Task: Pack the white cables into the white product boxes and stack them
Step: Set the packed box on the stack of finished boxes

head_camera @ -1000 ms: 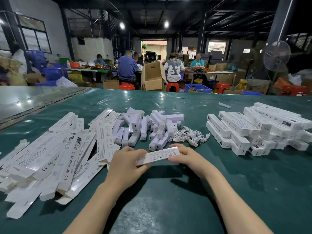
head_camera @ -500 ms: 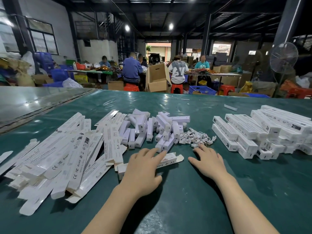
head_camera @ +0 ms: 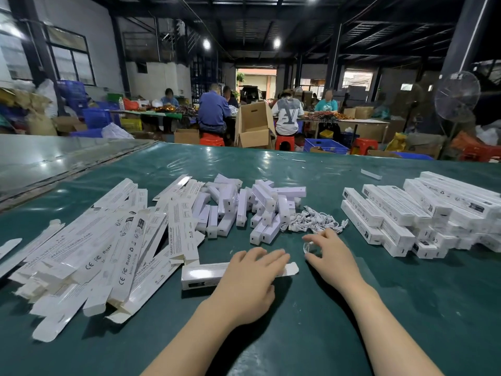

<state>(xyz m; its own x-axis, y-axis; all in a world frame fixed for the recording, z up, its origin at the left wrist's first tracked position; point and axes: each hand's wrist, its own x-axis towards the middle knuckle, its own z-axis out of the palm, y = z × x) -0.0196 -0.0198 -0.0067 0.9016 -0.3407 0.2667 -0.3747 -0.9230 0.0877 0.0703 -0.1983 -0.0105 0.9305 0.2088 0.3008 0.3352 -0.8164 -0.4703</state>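
Observation:
One folded-up white product box (head_camera: 203, 275) lies on the green table in front of me, its right end flap open. My left hand (head_camera: 249, 278) rests on top of it with fingers stretched out. My right hand (head_camera: 333, 256) is just right of the open flap and pinches a small coiled white cable (head_camera: 309, 246) in its fingertips. Behind that hand sits a loose heap of white cables (head_camera: 311, 221). Packed white boxes (head_camera: 406, 213) are stacked at the right.
Several flat unfolded box blanks (head_camera: 108, 248) cover the left of the green table (head_camera: 406, 308). A heap of short white units (head_camera: 244, 207) lies in the middle. People work at tables far behind; a cardboard carton (head_camera: 253, 128) stands beyond the far edge.
The box that both hands held has been laid on the table under my left hand. My right hand reached to the cable heap and came back holding one coiled cable.

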